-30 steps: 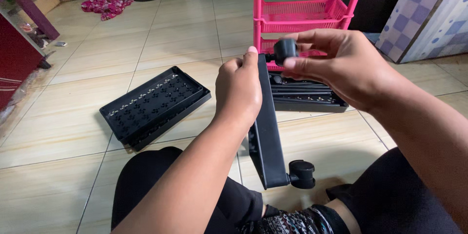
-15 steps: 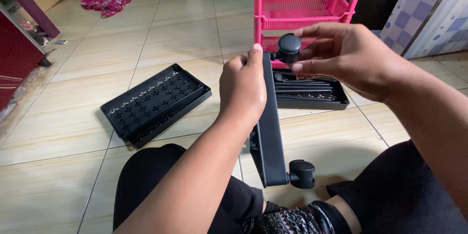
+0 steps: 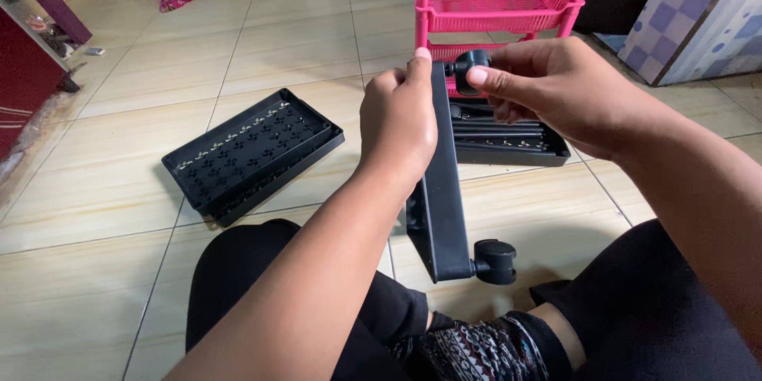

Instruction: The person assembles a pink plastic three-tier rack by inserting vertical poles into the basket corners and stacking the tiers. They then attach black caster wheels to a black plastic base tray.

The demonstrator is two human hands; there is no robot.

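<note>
Head view: black tray [image 3: 441, 190] held on edge above the lap, a caster [image 3: 494, 261] on its near corner. Left hand [image 3: 397, 123] wraps the tray's upper edge; right hand [image 3: 556, 87] pinches a second caster [image 3: 468, 71] at the top corner. Left of it, a perforated black tray [image 3: 252, 155] lies flat, empty. Behind, another black tray [image 3: 512, 143], contents unclear, and a pink rack [image 3: 500, 0], cut off above.

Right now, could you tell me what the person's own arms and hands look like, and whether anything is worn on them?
Both the left hand and the right hand are bare: no gloves, rings, watch or bracelets show. Both forearms are uncovered as far as the frame reaches, with no sleeve in view. Fingernails are short and unpainted.
</note>
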